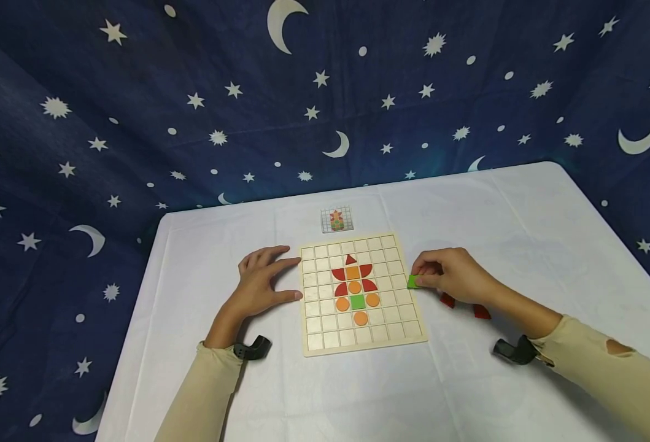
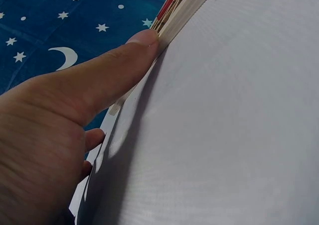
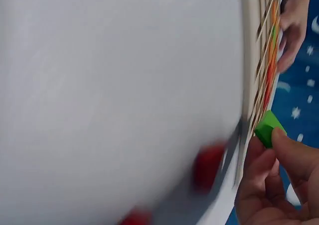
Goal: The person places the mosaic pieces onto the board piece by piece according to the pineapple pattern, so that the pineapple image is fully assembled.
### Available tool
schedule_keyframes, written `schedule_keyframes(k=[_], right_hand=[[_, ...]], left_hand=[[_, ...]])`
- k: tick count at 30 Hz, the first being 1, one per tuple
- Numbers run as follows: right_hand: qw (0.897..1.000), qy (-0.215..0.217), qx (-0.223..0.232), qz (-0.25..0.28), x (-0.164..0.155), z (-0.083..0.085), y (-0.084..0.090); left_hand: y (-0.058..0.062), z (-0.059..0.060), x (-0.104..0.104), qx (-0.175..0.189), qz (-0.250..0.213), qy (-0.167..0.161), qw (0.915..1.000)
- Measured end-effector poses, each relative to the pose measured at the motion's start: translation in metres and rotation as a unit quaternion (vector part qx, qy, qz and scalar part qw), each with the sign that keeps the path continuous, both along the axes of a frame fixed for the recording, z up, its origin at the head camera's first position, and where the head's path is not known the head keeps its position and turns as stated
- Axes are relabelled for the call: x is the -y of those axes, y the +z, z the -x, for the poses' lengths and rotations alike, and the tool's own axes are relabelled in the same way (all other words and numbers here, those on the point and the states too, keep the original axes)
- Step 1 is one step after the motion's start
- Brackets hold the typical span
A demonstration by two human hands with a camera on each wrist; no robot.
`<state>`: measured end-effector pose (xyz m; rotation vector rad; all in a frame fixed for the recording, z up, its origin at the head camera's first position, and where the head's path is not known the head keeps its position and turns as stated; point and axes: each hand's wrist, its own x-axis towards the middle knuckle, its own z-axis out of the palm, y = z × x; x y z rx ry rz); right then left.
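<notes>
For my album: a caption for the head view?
Right hand pinches green piece beside grid board; left hand steadies it.

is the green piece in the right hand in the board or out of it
Out. The right hand pinches the green piece just past the board's right edge, in no cell.

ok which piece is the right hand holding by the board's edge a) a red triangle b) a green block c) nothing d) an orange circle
b: the right hand pinches a green block at the right edge of the wooden grid board; the right wrist view shows the same green block between its fingertips.
</notes>
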<state>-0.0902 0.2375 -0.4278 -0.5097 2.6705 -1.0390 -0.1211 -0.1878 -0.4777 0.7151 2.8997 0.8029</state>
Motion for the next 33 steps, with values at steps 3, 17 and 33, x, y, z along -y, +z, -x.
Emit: schedule_keyframes(k=[3, 17, 33], right_hand=[[0.999, 0.014, 0.037, 0.032, 0.019, -0.006, -0.001], [0.996, 0.070, 0.033, 0.053, 0.069, -0.024, -0.011], [0.997, 0.066, -0.032, 0.025, 0.066, -0.029, -0.012]], left_hand=[[-0.001, 0.000, 0.000, 0.001, 0.000, -0.001, 1.0000], [0.002, 0.000, 0.000, -0.002, -0.005, -0.005, 1.0000], [0.002, -0.001, 0.000, 0.000, -0.001, -0.003, 1.0000]])
